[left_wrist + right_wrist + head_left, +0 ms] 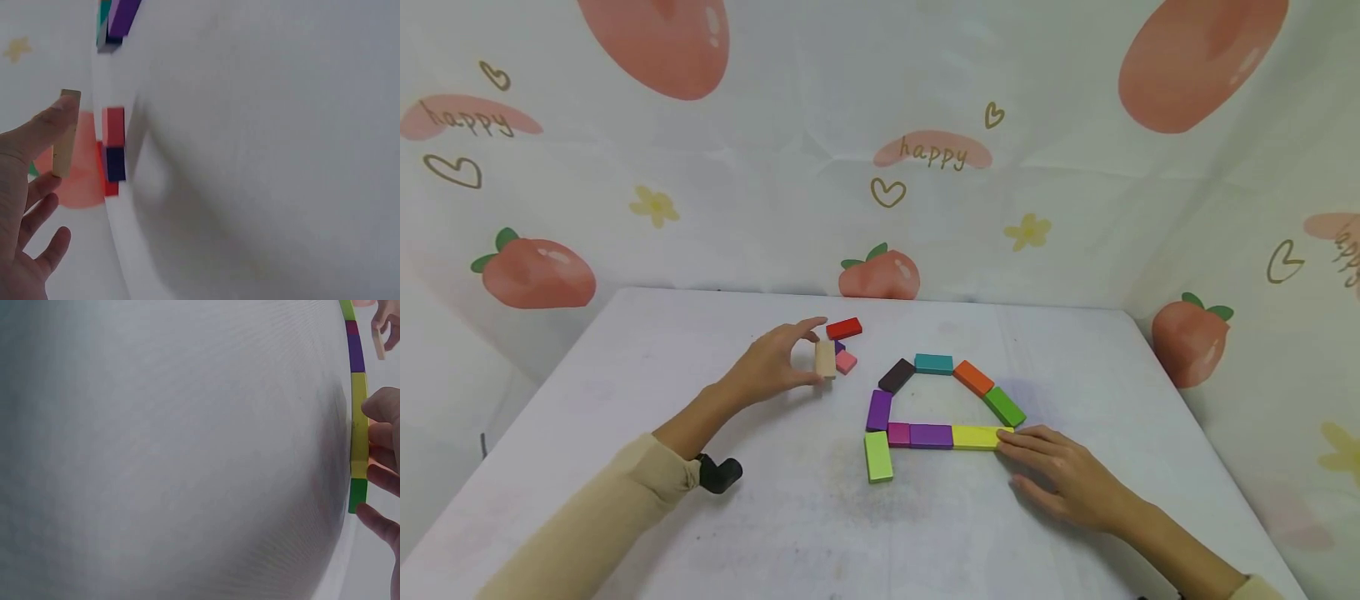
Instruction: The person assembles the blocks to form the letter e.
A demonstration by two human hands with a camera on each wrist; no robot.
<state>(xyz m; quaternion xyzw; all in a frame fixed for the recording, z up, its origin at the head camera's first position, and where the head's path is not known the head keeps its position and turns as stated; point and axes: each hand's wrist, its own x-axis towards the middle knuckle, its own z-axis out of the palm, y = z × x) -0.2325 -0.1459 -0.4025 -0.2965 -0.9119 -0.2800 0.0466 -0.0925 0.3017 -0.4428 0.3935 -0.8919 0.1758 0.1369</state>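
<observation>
My left hand (767, 365) pinches a pale wooden block (825, 360) between thumb and a fingertip, holding it above the table in the left wrist view. Behind that block lie a red block (844, 328), a pink block (846, 362) and a partly hidden purple one (839, 346). My right hand (1067, 479) has its fingers extended, with fingertips at the right end of a yellow block (976, 437). That block continues a straight row with a purple block (931, 436) and a magenta block (898, 434).
Above the row arch a second purple block (879, 410), black (897, 376), teal (934, 364), orange (973, 377) and green (1004, 407) blocks. A lime block (878, 457) angles down at the row's left end. Patterned cloth (790, 208) hangs behind the white table (760, 533).
</observation>
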